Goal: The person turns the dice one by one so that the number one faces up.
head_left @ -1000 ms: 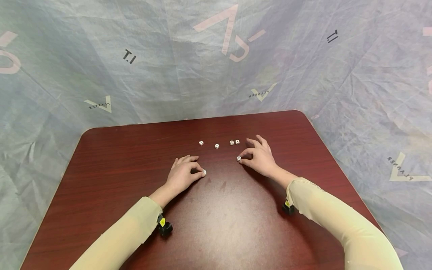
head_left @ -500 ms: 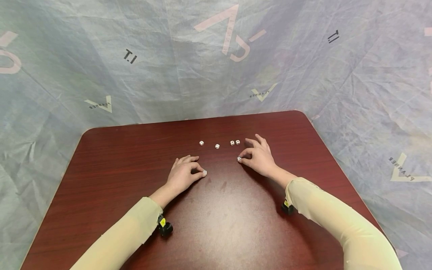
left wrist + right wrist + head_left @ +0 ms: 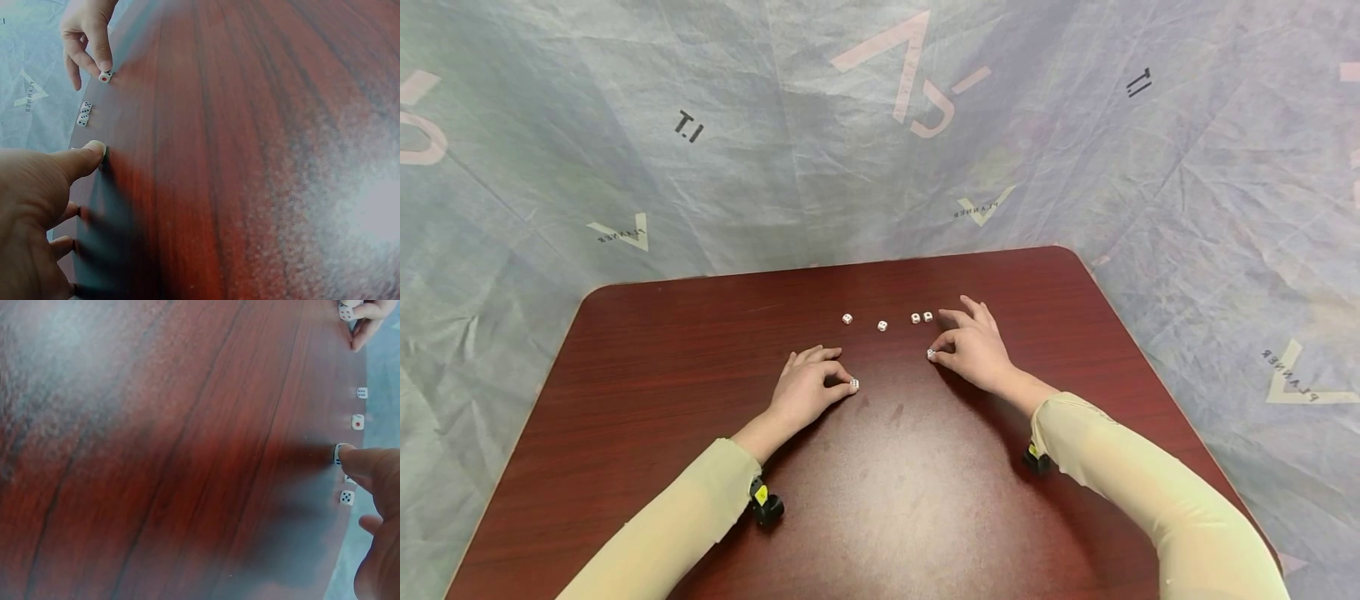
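Between thumb and forefinger my left hand pinches a small white die at the table surface, left of centre. The right hand pinches another white die the same way, a little farther back. In the right wrist view the thumb covers much of the right-hand die; the left-hand die is almost wholly hidden in the left wrist view. Behind the hands lie a die at left, a die nearer the middle, and two dice side by side close to the right fingers.
The dark red wooden table has rounded far corners. A grey printed sheet hangs behind it and at both sides. Each wrist carries a black camera. Light glares off the near part of the tabletop.
The die in my right fingers has turned, showing different faces, and the right hand has shifted slightly leftward. My left hand and the loose dice stay where they were.
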`<state>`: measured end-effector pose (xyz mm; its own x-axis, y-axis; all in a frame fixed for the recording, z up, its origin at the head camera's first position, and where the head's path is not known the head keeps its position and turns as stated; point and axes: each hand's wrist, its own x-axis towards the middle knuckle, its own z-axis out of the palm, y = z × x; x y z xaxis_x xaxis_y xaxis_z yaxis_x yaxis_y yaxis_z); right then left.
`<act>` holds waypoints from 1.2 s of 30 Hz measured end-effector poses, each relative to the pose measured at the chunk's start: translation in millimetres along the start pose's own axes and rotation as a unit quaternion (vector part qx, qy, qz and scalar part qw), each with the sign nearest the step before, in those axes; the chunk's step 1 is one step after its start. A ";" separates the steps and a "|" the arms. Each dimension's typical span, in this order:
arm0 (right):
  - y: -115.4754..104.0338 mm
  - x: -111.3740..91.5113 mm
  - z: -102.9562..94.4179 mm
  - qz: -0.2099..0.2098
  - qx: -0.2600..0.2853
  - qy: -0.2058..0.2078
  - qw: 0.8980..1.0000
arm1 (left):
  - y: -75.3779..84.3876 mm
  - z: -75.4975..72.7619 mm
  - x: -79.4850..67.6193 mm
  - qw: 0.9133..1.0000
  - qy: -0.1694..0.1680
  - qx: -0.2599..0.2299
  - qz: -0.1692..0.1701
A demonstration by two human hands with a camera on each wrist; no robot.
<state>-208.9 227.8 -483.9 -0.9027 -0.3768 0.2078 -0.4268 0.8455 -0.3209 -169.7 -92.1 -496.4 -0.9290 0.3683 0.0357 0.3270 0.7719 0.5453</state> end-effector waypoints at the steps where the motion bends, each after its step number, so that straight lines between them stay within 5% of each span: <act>1: -0.9 0.0 -0.6 -0.004 -0.007 -0.001 1.000 | 0.0 0.0 -0.2 1.000 0.000 0.000 0.000; 7: -1.4 -2.1 -0.7 0.003 0.003 0.010 1.000 | -0.1 0.2 -0.9 1.000 -0.002 0.000 0.000; 13: 5.0 -1.0 -4.7 0.075 0.154 0.037 0.985 | -0.2 0.4 -1.4 1.000 -0.001 0.002 0.001; 18: 0.3 2.3 -13.4 0.119 0.308 0.055 0.942 | -0.6 0.3 -2.4 1.000 -0.001 0.001 -0.001; 25: -8.7 2.8 -13.0 0.147 0.475 0.065 0.865 | -0.4 0.5 -2.1 1.000 0.001 0.002 -0.001; 28: -10.3 2.5 -10.9 0.161 0.500 0.073 0.848 | 0.0 0.4 -1.8 1.000 0.000 0.004 -0.002; 30: -9.2 2.5 -9.2 0.166 0.500 0.082 0.846 | 0.6 -0.1 -1.7 1.000 0.000 0.005 -0.001; 32: -6.4 2.3 -6.5 0.171 0.482 0.088 0.855 | 1.2 -0.6 -1.6 1.000 0.000 0.005 0.000; 36: 1.6 0.1 2.6 0.162 0.412 0.090 0.892 | 2.1 -1.5 -1.3 1.000 0.000 0.003 0.001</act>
<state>-209.9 228.1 -486.8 -0.9943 -0.0333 0.1011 -0.1065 0.3060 -0.9461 -168.2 -91.8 -494.0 -0.9283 0.3700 0.0374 0.3304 0.7745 0.5394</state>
